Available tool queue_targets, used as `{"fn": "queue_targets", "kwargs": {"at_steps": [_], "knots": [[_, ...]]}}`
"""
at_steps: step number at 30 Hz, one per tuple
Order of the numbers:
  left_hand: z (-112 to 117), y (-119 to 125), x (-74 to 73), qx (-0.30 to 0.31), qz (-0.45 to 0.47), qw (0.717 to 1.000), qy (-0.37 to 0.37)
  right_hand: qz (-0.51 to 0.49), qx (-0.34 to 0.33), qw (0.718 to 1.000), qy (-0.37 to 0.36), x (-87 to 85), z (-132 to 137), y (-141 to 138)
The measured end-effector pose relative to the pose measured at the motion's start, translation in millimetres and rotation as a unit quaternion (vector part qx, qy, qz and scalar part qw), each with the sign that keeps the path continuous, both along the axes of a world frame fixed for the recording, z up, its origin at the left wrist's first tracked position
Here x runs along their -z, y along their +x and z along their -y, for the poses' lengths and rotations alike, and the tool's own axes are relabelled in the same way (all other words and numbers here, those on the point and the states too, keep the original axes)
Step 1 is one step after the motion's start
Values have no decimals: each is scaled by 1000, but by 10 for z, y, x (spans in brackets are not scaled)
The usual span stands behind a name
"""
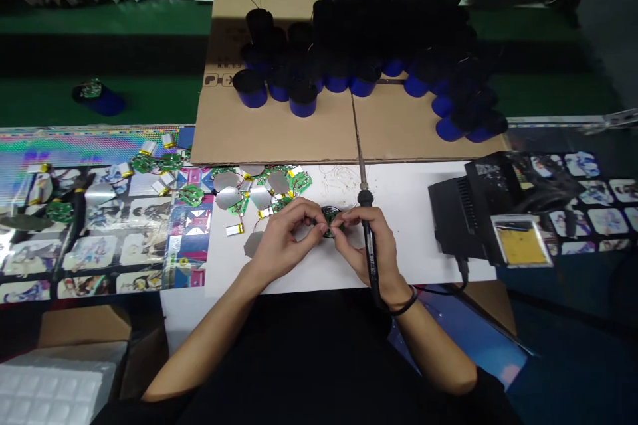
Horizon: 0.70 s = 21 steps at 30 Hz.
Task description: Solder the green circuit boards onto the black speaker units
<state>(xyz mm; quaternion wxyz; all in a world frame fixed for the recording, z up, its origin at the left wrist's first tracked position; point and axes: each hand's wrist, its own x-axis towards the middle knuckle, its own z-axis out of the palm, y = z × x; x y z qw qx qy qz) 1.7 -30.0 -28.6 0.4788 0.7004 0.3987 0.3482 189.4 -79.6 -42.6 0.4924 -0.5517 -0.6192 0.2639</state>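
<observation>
A small round piece with a green circuit board and a dark rim sits between my hands, over the white work surface. My left hand is closed, its thumb and forefinger pinching the board's left edge. At the board's right edge, the fingertips of my right hand are pinched together; whether they grip a wire there is too small to tell. That same hand carries a soldering iron between its fingers, tip pointing away from me. Several green boards with silver discs and small battery cells lie left of my hands.
Many blue and black cylinders stand on a cardboard sheet beyond my hands. A black soldering station with a yellow sponge is at the right. Pliers lie at the left, and one cylinder rests on its side farther back.
</observation>
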Motion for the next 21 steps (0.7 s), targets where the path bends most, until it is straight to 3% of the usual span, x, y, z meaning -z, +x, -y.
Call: {"fn": "queue_targets", "kwargs": {"at_steps": [4, 8, 11, 17, 21], "knots": [[-61, -44, 12, 37, -29, 997, 56, 7, -2, 1000, -8, -73, 80, 140], [-162, -101, 12, 124, -87, 980, 130, -118, 6, 991, -62, -266, 130, 364], [-211, -119, 20, 147, -118, 971, 149, -165, 25, 984, -62, -396, 126, 515], [-231, -111, 40, 142, -107, 971, 158, 44, 105, 993, -21, -506, 180, 693], [-252, -109, 9, 147, -111, 974, 133, 92, 39, 995, -11, -560, 165, 669]]}}
